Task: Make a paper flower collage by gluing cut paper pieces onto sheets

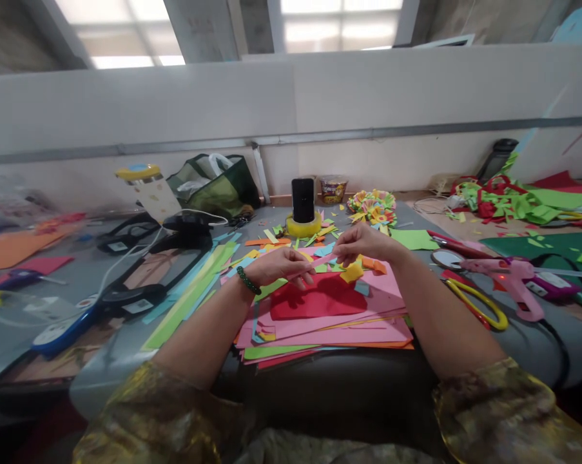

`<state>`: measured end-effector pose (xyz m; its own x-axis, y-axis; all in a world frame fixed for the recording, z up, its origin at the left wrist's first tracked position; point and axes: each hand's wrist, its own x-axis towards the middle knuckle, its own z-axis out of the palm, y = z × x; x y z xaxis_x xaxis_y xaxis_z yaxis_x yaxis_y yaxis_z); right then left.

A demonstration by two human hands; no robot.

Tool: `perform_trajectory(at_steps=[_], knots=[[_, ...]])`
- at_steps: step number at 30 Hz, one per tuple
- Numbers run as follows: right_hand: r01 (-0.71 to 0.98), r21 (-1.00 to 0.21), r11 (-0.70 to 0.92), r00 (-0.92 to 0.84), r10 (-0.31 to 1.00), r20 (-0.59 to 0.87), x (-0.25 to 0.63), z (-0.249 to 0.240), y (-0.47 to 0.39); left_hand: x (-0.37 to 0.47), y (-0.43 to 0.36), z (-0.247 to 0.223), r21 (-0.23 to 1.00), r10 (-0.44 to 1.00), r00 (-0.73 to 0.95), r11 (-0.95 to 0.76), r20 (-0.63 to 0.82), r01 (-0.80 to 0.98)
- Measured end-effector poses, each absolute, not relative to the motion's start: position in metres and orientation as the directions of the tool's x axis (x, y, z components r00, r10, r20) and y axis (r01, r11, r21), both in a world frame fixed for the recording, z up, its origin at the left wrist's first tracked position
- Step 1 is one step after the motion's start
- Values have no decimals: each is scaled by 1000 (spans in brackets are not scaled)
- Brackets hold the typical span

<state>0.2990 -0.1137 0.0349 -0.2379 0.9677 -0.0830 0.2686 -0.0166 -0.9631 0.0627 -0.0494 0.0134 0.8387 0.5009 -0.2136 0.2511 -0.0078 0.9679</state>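
**Two hands pinch a pink paper strip over a cluttered craft desk**

Grey partition walls and bright ceiling windows stand behind a desk (92, 277) littered with coloured paper scraps. Both hands meet above a stack of paper sheets (329, 325), mostly pink with a red sheet (322, 299) on top. The left hand (283, 265), a green bead bracelet (248, 281) on its wrist, has its grip pressed together on the near end of a thin pink paper strip (314, 264). The right hand (361, 241) pinches the far end of the same strip between thumb and fingertips, so the strip runs between the hands, held just above the stack.

Beyond the hands, a black phone (303, 200) stands upright in a yellow tape roll (303, 227), with a folded paper flower (374, 207) to its right. At the right lie a pink glue gun (513, 278) and yellow-handled scissors (479, 303). Long green strips (189, 296) lie to the left.
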Motion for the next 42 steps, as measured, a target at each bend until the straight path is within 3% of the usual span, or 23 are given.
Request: perform_trajectory(at_steps=[12,25,31,35,42], knots=[[274,-962,-16,-190,979,-71,303,39,-115,56,-46,27,937,574,772,-22,-273,347],[331,-943,25,-194,980,-42,302,37,-114,51,-41,33,949,622,762,-96,-178,299],[558,-790,255,-314,946,83,292,36,-111,58,-48,30,943,611,778,-150,-148,296],[573,-751,327,-403,911,89,281,33,-112,65,-55,27,950,590,799,-172,-113,261],[538,-818,203,-375,927,-17,283,36,-115,63,-56,28,952,580,806,-166,-118,258]])
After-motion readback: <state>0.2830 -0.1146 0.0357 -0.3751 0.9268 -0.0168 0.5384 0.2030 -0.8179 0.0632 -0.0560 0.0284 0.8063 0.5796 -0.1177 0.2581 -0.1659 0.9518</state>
